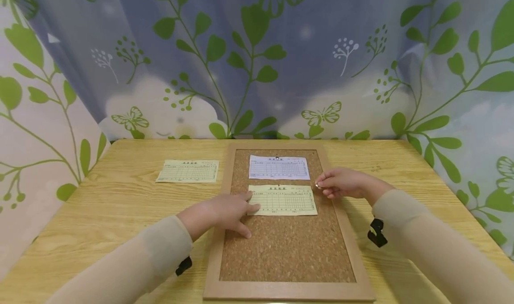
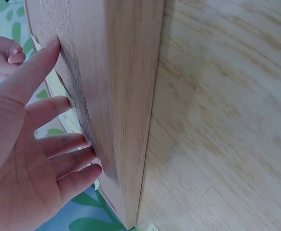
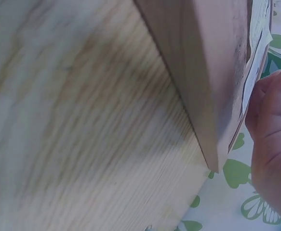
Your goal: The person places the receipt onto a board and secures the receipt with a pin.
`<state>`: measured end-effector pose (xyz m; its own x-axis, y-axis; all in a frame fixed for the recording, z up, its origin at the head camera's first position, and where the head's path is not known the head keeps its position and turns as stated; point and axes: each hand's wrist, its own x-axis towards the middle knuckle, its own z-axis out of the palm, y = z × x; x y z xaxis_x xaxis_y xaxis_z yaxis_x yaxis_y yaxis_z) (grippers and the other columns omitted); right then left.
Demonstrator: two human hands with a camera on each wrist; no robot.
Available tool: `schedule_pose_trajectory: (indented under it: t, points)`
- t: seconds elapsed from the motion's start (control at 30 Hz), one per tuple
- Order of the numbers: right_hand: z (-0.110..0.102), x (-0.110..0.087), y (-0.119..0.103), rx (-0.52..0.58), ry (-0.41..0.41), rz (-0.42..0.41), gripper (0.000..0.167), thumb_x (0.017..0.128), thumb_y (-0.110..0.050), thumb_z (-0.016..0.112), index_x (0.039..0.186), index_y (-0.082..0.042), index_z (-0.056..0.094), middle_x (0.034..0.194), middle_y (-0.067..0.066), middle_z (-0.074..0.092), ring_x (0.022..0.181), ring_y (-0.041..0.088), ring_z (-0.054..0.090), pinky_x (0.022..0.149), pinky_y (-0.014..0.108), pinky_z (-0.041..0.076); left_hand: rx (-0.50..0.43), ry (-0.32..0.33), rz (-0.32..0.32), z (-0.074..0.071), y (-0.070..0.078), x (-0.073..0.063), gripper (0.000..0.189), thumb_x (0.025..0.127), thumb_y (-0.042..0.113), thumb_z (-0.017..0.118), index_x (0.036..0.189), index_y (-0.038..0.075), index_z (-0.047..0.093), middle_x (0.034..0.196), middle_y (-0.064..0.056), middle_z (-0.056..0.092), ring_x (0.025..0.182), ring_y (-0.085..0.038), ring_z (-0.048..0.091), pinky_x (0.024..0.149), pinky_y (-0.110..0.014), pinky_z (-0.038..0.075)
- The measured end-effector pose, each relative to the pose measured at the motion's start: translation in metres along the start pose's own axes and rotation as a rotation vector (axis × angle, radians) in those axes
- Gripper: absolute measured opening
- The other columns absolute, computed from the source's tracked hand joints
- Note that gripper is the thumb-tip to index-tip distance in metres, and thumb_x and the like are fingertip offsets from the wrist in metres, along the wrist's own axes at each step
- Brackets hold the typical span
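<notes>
A wood-framed cork board lies on the table. On its upper part is a white printed form, with a small push pin at its top edge. Just below it lies a yellow printed form. My left hand spreads its fingers over the board's left side, fingertips on the yellow form's left edge and thumb on the cork. Off the board's right side, my right hand pinches a small shiny push pin between thumb and forefinger. The right wrist view hides this pin behind the fingers.
Another yellow form lies on the wooden table, left of the board. A leaf-patterned curtain hangs behind the table and along both sides. The board's frame stands slightly above the tabletop.
</notes>
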<state>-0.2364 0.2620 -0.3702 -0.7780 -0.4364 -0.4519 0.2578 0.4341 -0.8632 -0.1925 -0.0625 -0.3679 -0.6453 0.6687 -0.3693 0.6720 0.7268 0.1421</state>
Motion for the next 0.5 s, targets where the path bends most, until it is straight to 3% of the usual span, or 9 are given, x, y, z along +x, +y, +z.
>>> schedule_pose_trajectory:
  t: [0.5]
  points:
    - [0.011, 0.019, -0.008, -0.008, -0.018, 0.031, 0.022, 0.098, -0.006, 0.045, 0.113, 0.009, 0.05, 0.076, 0.001, 0.051, 0.064, 0.005, 0.048, 0.061, 0.019, 0.047, 0.01, -0.011, -0.013, -0.003, 0.002, -0.002, 0.075, 0.079, 0.049, 0.067, 0.143, 0.019, 0.04, 0.15, -0.017, 0.024, 0.133, -0.03, 0.031, 0.104, -0.04, 0.032]
